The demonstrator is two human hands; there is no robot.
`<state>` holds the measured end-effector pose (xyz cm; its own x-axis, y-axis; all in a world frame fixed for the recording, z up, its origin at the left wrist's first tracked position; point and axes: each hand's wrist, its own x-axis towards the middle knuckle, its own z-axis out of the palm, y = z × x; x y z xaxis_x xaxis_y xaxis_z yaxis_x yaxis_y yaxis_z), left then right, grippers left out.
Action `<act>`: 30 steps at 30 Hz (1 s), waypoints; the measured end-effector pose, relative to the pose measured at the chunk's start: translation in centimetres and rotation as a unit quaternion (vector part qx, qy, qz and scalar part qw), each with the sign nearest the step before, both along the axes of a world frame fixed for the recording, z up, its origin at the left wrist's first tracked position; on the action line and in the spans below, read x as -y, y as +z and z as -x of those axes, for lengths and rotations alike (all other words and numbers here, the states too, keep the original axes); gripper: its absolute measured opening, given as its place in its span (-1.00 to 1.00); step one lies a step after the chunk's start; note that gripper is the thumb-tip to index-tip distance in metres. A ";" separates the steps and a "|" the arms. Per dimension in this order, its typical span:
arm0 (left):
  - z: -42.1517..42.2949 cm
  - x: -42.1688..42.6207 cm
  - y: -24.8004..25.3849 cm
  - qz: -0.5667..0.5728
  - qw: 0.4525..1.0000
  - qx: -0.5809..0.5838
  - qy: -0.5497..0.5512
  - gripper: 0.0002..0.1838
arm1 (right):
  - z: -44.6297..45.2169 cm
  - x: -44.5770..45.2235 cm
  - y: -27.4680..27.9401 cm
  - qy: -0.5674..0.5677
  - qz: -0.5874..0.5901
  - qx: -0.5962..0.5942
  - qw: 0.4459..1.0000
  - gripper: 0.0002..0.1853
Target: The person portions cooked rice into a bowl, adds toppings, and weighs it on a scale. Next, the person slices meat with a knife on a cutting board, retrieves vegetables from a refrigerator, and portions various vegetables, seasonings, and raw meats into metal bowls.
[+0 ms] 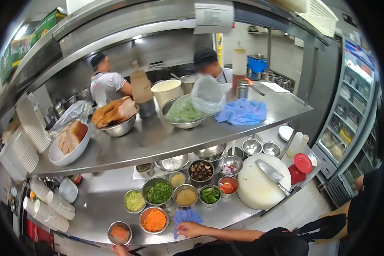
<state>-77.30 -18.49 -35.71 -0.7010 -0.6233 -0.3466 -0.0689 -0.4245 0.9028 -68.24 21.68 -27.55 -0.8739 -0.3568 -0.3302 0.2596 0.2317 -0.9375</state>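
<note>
My left hand [121, 250] grips the rim of a small round metal bowl [110, 234] at the counter's front edge. Inside the bowl lies an orange-pink block of food [120, 233]; its kind is unclear. To the right, my right hand [191, 229] has its fingers curled on a crumpled blue cloth [186, 217] lying on the counter. Between and behind my hands stands a metal bowl of shredded carrot [154, 220]. Beyond it are bowls of chopped green onion [158, 193], pale shredded vegetable [135, 201], minced tan food [186, 197] and cut greens [210, 195].
A cleaver [269, 171] rests on a round white chopping board [251, 187] at right. Overhead, a steel shelf [192, 138] holds bowls of meat and greens. Stacked paper cups [57, 205] stand left. Two people work behind the shelf; another person's arm [360, 182] shows far right.
</note>
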 end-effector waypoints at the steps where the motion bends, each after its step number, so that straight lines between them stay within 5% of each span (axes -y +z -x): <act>1: 2.0 -0.2 -0.1 0.006 1.000 0.014 0.009 -0.47 | -0.3 -0.3 -0.4 -0.006 -0.007 0.002 1.000 -0.57; 5: 13.3 -0.1 -3.2 -0.007 0.999 0.033 -0.015 -0.41 | -2.8 -0.4 -1.3 -0.032 -0.010 0.019 0.999 -0.56; 12: 23.3 -4.1 -1.3 -0.006 0.991 0.025 -0.133 -0.59 | -7.3 -2.0 -1.4 -0.091 -0.032 0.081 0.992 -0.56; 14: 21.9 -6.7 1.9 0.002 0.989 0.059 -0.138 -0.63 | -8.6 -3.1 -0.1 -0.133 -0.038 0.083 0.987 -0.58; 17: 20.2 -6.5 0.6 0.197 0.966 0.122 -0.118 -0.65 | -10.1 -4.9 0.0 -0.173 -0.027 0.083 0.981 -0.59; 21: 14.4 -7.7 -3.5 0.500 0.863 0.007 0.075 -0.66 | -12.3 -7.6 -0.4 -0.190 -0.016 0.071 0.979 -0.60; 25: 2.5 -20.5 4.9 0.369 0.922 -0.108 0.046 -0.67 | -15.9 -10.7 0.1 -0.200 -0.009 0.053 0.978 -0.60; 28: -6.2 -33.9 10.2 0.245 0.941 -0.204 -0.110 -0.65 | -20.2 -13.9 0.5 -0.228 -0.007 0.027 0.973 -0.61; 30: -13.0 -42.1 12.4 0.194 0.908 -0.247 -0.278 -0.62 | -24.4 -16.5 0.7 -0.267 -0.007 0.016 0.964 -0.62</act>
<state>-64.29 23.60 -23.29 -0.9544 -0.1334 0.2669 0.2800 -0.0910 0.9557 -43.81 38.17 -26.85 -0.9209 0.1449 -0.3619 0.3744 0.0695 -0.9247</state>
